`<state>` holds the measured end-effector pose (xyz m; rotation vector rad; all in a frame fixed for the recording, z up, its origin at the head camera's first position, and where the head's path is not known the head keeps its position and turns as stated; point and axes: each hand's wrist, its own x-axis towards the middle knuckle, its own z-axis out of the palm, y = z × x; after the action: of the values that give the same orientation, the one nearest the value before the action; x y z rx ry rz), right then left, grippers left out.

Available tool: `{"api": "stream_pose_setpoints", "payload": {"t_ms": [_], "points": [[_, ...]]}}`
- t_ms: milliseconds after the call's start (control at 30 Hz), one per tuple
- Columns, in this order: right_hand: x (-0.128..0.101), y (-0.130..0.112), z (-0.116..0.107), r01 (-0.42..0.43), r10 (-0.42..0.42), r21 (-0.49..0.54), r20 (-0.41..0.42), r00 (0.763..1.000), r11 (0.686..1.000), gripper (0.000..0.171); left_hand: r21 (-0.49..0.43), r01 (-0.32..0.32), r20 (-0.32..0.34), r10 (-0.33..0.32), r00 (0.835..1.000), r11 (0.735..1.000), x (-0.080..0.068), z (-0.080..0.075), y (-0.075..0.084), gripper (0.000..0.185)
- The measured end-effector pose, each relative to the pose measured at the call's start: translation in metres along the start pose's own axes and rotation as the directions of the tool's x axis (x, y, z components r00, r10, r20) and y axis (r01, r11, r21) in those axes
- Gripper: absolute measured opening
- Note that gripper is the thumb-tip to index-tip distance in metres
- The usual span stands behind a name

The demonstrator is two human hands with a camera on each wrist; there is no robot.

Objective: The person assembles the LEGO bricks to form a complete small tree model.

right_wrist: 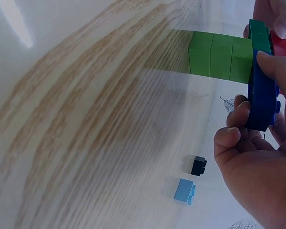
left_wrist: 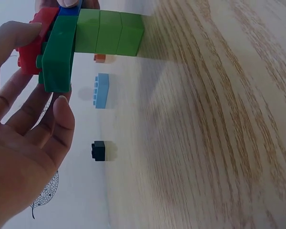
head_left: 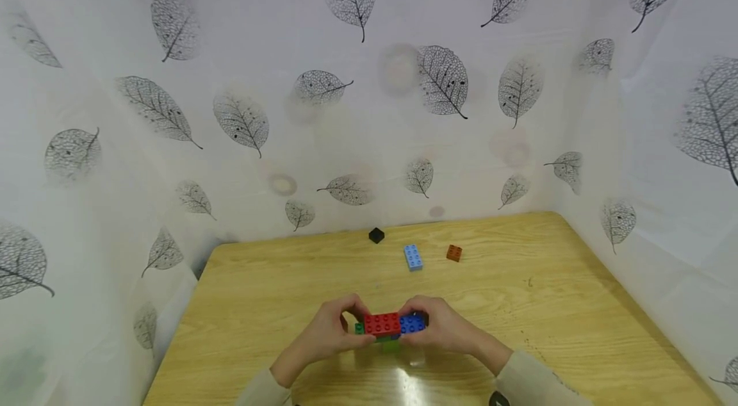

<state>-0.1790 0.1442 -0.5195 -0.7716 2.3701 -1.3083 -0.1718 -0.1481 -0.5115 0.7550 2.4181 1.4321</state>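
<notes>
A stack of light green bricks (left_wrist: pixel 109 32) stands on the table, topped by a dark green brick (left_wrist: pixel 58 59) and a blue brick (right_wrist: pixel 261 95) set side by side. Across those two lies a red brick (head_left: pixel 382 324). My left hand (head_left: pixel 337 327) pinches the red brick between thumb and fingers at its left end. At the other side my right hand (head_left: pixel 441 327) grips the blue brick, thumb on its near face and fingers behind. In the head view the light green stack is mostly hidden under the upper bricks.
Toward the back of the wooden table (head_left: pixel 277 278) lie a black brick (head_left: pixel 377 235), a light blue brick (head_left: pixel 412 257) and a small brown-orange brick (head_left: pixel 454 253). A white curtain (head_left: pixel 346 137) printed with leaves hangs behind and at both sides.
</notes>
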Motion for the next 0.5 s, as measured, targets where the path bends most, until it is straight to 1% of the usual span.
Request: {"api": "stream_pose_setpoints", "payload": {"t_ms": [133,333,500], "points": [[0.0003,-0.0011,-0.0001,-0.002,0.002,-0.003,-0.001,1.0,1.0,0.031,-0.021,0.012,0.019,-0.012,1.0,1.0,0.0004,-0.0011,0.0008,0.026],[0.0001,-0.0015,-0.0003,0.003,-0.003,-0.006,-0.001,1.0,1.0,0.032,-0.103,0.048,0.058,-0.042,0.997,0.994,0.0021,-0.0012,0.0,0.027],[0.0003,-0.0011,0.0003,0.011,-0.011,-0.02,-0.006,1.0,1.0,0.033,-0.108,0.035,0.055,-0.029,0.998,0.994,0.0016,-0.0005,0.0013,0.026]]}}
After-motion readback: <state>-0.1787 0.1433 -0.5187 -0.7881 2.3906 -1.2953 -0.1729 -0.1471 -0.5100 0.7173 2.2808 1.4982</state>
